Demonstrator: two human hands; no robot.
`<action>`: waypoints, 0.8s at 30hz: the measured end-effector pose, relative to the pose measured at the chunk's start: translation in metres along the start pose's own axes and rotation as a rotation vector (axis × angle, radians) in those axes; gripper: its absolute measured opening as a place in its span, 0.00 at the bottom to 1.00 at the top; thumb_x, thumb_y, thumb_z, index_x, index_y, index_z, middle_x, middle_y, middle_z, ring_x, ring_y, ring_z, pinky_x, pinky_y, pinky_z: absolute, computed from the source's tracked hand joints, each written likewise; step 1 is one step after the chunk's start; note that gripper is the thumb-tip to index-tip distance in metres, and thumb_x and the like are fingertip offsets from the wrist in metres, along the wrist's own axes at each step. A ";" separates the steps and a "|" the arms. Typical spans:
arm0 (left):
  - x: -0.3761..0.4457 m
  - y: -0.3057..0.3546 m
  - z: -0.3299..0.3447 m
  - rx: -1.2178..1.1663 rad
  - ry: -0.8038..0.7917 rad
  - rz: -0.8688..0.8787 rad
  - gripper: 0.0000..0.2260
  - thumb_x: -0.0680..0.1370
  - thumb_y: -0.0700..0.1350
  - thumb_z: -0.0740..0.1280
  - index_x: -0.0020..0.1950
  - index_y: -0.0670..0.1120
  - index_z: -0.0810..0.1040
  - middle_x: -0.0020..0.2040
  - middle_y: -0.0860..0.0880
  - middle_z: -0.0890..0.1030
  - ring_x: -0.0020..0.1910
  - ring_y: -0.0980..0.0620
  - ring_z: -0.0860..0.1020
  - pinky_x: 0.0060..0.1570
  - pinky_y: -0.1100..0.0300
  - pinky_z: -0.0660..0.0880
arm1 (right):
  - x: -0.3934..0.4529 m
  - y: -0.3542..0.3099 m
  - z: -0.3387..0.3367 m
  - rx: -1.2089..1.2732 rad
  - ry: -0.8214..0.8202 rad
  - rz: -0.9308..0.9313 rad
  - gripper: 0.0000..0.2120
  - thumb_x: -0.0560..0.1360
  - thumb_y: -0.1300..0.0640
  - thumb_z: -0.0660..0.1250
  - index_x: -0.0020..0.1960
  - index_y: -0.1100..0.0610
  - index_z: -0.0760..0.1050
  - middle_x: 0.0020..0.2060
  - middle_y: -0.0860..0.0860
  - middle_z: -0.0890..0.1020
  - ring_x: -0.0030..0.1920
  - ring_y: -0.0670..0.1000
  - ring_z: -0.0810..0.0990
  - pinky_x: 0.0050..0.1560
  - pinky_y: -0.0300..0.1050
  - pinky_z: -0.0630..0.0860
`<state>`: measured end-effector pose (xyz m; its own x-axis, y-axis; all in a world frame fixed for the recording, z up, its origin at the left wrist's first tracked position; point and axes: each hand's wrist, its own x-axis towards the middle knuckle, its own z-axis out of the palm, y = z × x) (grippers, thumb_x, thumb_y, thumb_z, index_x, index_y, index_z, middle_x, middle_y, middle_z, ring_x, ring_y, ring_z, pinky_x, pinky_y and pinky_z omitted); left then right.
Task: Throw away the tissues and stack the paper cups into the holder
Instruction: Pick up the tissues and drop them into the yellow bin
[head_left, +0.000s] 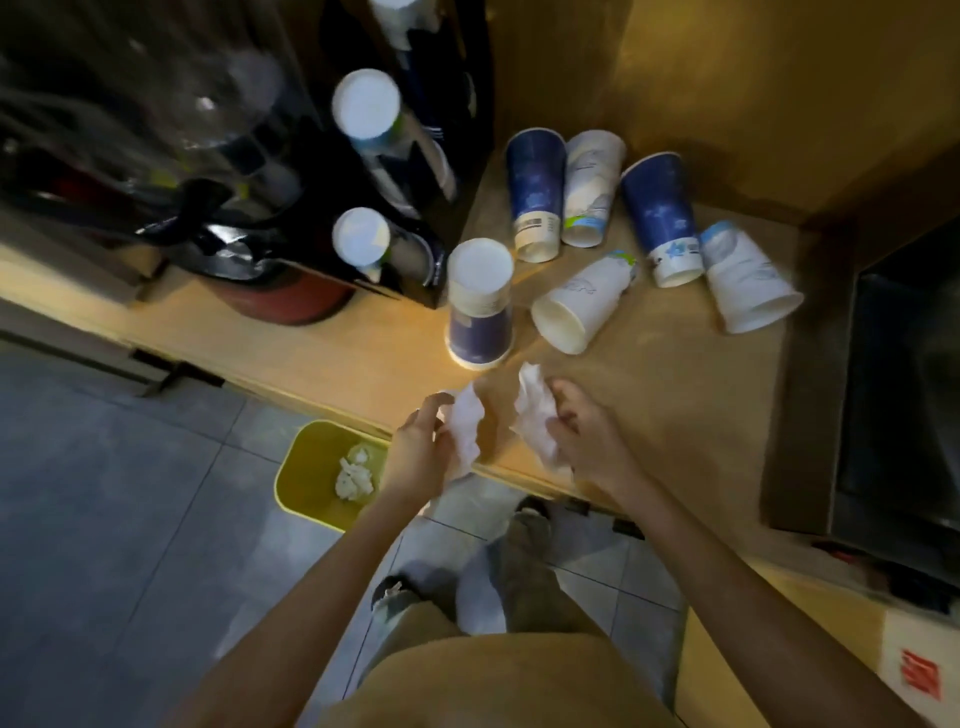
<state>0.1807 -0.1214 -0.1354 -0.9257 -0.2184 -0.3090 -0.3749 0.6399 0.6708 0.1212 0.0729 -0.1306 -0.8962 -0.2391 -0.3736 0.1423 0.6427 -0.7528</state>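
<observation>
My left hand (413, 452) grips a crumpled white tissue (464, 428) at the counter's front edge. My right hand (584, 434) grips a second crumpled tissue (535, 415) just beside it. A yellow bin (306, 475) stands on the floor below to the left, with tissues (354, 475) inside. On the wooden counter (675, 395), an upside-down stack of cups (479, 306) stands near the black cup holder (415, 218). Several blue and white paper cups lie on their sides further back, among them a blue cup (535, 192) and a white cup (584, 306).
The holder carries columns of white-bottomed cups (366, 106). A red-based appliance (280, 299) sits to the left of it. A dark screen or box (904, 395) stands at the right. Walls close the counter's back corner. My feet are on the tiled floor (130, 519).
</observation>
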 end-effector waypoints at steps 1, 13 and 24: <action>-0.005 -0.010 -0.012 -0.009 0.003 -0.019 0.12 0.75 0.38 0.63 0.57 0.43 0.76 0.44 0.43 0.81 0.39 0.44 0.78 0.36 0.57 0.71 | -0.003 -0.009 0.010 0.040 -0.035 -0.014 0.18 0.71 0.63 0.62 0.60 0.54 0.71 0.40 0.61 0.81 0.41 0.58 0.78 0.44 0.50 0.75; -0.071 -0.194 -0.109 -0.025 -0.138 -0.393 0.09 0.72 0.38 0.67 0.51 0.41 0.82 0.41 0.44 0.80 0.40 0.50 0.74 0.33 0.71 0.66 | -0.014 -0.057 0.201 0.101 -0.294 -0.029 0.06 0.69 0.67 0.68 0.35 0.70 0.76 0.33 0.60 0.77 0.39 0.51 0.75 0.44 0.46 0.72; -0.039 -0.325 -0.049 -0.111 0.047 -0.504 0.08 0.73 0.43 0.69 0.48 0.39 0.79 0.41 0.39 0.82 0.38 0.45 0.76 0.35 0.59 0.69 | 0.038 0.000 0.344 -0.133 -0.250 -0.085 0.06 0.66 0.68 0.70 0.41 0.60 0.81 0.37 0.56 0.84 0.36 0.49 0.75 0.31 0.30 0.65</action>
<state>0.3360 -0.3570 -0.3080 -0.6291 -0.5140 -0.5831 -0.7756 0.3653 0.5148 0.2314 -0.1863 -0.3311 -0.7691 -0.4572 -0.4466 0.0002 0.6985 -0.7156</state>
